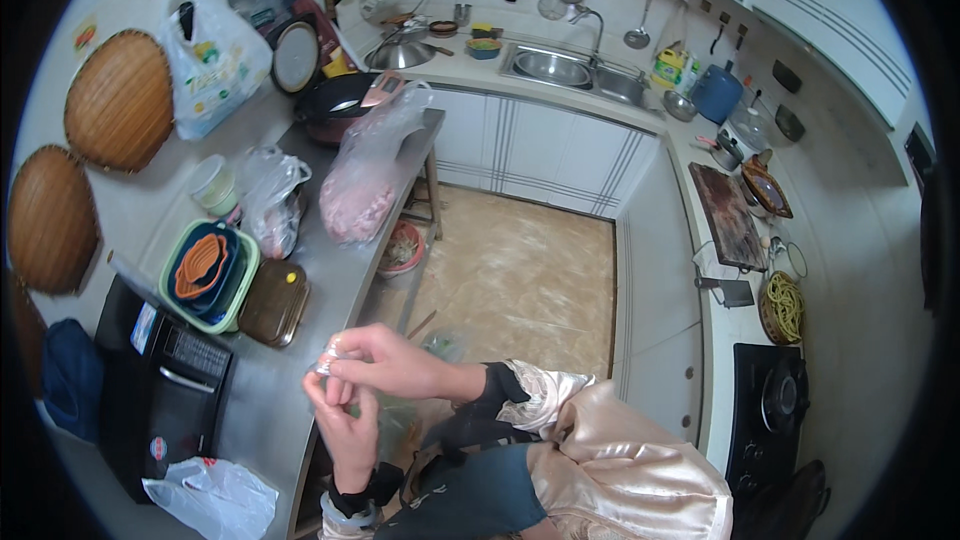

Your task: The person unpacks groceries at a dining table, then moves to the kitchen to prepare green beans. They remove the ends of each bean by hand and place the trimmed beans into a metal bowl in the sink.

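Note:
My right hand [394,364] pinches a small shiny clear thing [325,367], perhaps thin plastic film, between thumb and fingers. Its exact kind cannot be made out. Just below, my left hand [346,424] holds the same thing with its fingertips, a bangle on that wrist. Both hands are close together above the near edge of a stainless steel table [259,390]. On that table, a clear plastic bag of pinkish minced meat [360,199] lies farther along. Closer to my hands is a brown lidded glass container [275,301].
Nested plastic basins and an orange basket [201,266] stand beside a black microwave oven [161,397]. A white plastic bag [214,499] lies nearby. Beneath the table is a red basin [403,247]. Across the floor, the counter holds a cutting board [726,214], a cleaver [729,292] and a gas stove [772,405].

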A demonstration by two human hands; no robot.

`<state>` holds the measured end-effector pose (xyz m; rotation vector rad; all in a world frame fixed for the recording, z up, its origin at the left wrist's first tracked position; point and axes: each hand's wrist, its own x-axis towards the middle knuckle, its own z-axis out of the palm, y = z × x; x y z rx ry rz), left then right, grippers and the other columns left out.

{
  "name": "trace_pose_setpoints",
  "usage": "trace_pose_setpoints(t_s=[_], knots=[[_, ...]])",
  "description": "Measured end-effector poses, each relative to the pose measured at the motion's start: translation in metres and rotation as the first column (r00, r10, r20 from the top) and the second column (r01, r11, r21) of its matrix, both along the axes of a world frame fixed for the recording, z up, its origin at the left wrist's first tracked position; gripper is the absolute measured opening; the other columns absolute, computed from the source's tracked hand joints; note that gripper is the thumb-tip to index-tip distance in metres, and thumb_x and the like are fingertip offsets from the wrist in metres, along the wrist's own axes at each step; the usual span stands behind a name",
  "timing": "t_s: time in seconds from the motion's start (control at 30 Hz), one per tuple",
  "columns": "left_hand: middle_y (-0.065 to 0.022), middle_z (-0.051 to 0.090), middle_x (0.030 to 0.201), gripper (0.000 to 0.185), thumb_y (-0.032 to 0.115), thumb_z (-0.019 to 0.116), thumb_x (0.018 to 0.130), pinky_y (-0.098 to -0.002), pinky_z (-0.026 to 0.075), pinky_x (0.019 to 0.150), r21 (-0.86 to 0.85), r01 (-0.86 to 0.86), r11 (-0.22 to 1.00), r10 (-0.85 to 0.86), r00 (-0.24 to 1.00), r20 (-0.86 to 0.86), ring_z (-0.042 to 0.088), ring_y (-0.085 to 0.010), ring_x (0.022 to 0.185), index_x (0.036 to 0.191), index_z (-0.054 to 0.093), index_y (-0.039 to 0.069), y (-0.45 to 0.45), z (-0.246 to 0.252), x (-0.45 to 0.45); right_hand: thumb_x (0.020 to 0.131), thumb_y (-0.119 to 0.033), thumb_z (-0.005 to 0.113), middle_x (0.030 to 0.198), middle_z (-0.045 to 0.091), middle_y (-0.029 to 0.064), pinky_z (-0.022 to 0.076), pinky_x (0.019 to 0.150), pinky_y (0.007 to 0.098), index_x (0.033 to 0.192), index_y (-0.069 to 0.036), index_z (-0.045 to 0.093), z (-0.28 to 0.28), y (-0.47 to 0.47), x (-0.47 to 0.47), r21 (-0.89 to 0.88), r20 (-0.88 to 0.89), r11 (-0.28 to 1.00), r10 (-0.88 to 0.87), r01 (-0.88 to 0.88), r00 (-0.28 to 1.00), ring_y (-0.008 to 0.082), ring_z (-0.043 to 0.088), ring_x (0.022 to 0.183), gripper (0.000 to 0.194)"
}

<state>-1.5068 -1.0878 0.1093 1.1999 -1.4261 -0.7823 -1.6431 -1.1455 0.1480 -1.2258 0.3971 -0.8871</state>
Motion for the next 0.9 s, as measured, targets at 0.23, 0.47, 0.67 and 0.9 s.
trace_pose_setpoints(t_s=[0.23, 0.47, 0.67, 0.9], knots=[[-0.0029, 0.058, 0.085, 0.078, -0.007, 0.054, 0.084, -0.024, 0.049, 0.067, 0.207, 0.493, 0.845, -0.386, 0.83, -0.401, 0.056, -0.0099, 0.07, 0.151, 0.015, 0.003, -0.044, -0.009, -0.12, 0.098, -0.021, 0.051, 0.086, 0.07, 0.0039, 0.0491, 0.058, 0.0208, 0.103, -0.001, 0.064, -0.018, -0.015, -0.17, -0.046, -0.267, 0.932, -0.359, 0.36, 0.894, 0.0096, 0.067, 0.077, 0.025], [0.0035, 0.046, 0.063, 0.072, 0.008, 0.053, 0.084, -0.0185, 0.038, 0.053, 0.066, 0.517, 0.854, -0.428, 0.769, -0.475, 0.044, -0.0054, 0.053, 0.147, 0.023, -0.006, -0.124, -0.009, -0.23, 0.097, -0.019, 0.051, 0.082, 0.071, 0.0113, 0.0442, 0.051, 0.019, 0.101, 0.001, 0.064, -0.013, -0.01, -0.39, -0.001, -0.301, 0.678, -0.701, 0.735, 0.646, 0.0114, 0.065, 0.065, 0.024], [-0.0093, 0.054, 0.108, 0.08, 0.032, 0.067, 0.084, -0.0184, 0.037, 0.046, 0.029, 0.582, 0.813, -0.508, 0.732, -0.454, 0.043, -0.0042, 0.051, 0.144, 0.03, -0.007, -0.166, 0.002, -0.305, 0.096, -0.008, 0.049, 0.083, 0.069, 0.0182, 0.0446, 0.051, 0.0215, 0.102, 0.005, 0.064, -0.018, 0.002, -0.488, -0.062, -0.13, 0.536, -0.841, 0.842, 0.526, 0.0141, 0.062, 0.059, 0.02], [-0.0178, 0.048, 0.132, 0.054, 0.002, 0.058, 0.087, -0.0185, 0.04, 0.05, 0.028, 0.606, 0.795, -0.581, 0.774, -0.25, 0.049, -0.0053, 0.055, 0.138, 0.043, -0.007, -0.25, 0.003, -0.376, 0.095, -0.007, 0.052, 0.087, 0.07, 0.018, 0.0461, 0.053, 0.0232, 0.104, 0.004, 0.064, -0.038, -0.052, -0.548, -0.025, -0.211, 0.478, -0.861, 0.878, 0.462, 0.0141, 0.063, 0.062, 0.019]])
